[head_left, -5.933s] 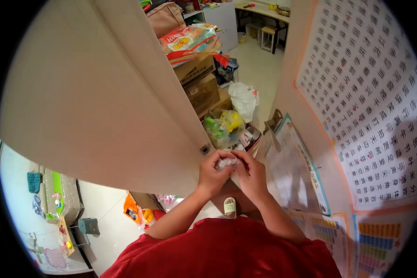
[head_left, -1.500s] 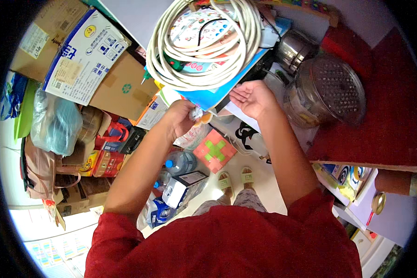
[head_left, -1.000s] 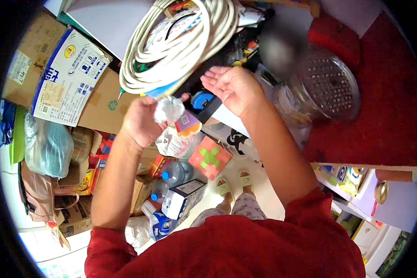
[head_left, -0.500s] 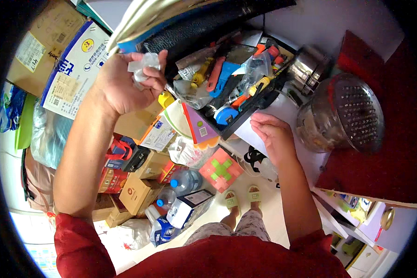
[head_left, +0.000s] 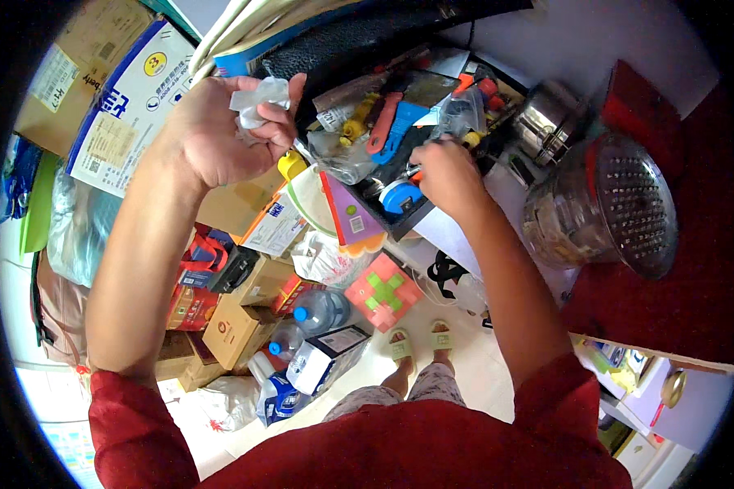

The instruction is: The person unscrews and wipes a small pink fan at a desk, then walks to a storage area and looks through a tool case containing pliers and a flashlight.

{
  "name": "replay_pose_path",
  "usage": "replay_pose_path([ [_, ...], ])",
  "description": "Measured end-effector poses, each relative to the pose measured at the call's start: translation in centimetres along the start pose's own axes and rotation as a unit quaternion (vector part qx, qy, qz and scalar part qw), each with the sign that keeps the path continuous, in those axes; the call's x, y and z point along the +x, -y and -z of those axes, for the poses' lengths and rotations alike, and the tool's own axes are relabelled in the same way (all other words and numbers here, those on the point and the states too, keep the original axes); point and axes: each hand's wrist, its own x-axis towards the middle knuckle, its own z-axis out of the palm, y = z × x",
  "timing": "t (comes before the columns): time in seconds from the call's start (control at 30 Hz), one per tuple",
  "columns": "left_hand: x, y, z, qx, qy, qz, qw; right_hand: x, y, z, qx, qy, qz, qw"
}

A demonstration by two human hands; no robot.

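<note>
My left hand is raised left of a black tool case, its fingers closed on a crumpled, whitish translucent piece of plastic. My right hand reaches over the case's right edge, fingers pinched down among the tools. What they grip is hidden; a small shiny bit shows at the fingertips. Just below them lies a blue round tape measure. A red-handled tool, a blue-handled tool, a yellow item and clear plastic bags crowd the case.
Right of the case stand a steel pot and a clear container with a perforated metal top. Cardboard boxes, water jugs and a pink-green stool fill the floor below. A large white carton stands left.
My right hand has moved up and left from beside the case into it, its fingers closing among the tools. My left hand stays raised with the plastic piece.
</note>
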Motion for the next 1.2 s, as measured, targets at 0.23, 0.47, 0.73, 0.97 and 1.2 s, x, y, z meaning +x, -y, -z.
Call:
replay_pose_path([
  [0.23, 0.1, 0.3, 0.0, 0.005, 0.026, 0.006, 1.0, 1.8, -0.4, -0.6, -0.162, 0.169, 0.002, 0.972],
  [0.47, 0.0, 0.1, -0.2, 0.003, -0.003, 0.029, 1.0, 2.1, -1.1, -0.4, -0.117, 0.184, 0.023, 0.976],
  [0.73, 0.2, 0.3, -0.2, -0.01, -0.014, 0.027, 0.999, 2.0, -2.9, 2.3, 0.019, 0.028, 0.173, 0.984],
  [0.97, 0.2, 0.9, -0.2, 0.016, 0.002, -0.002, 1.0, 1.3, -3.2, 1.7, 0.299, 0.034, -0.002, 0.953],
  [1.2, 0.3, 0.5, 0.2, 0.011, 0.034, 0.028, 0.999, -0.3, -1.7, 0.0, 0.504, 0.113, -0.045, 0.855],
])
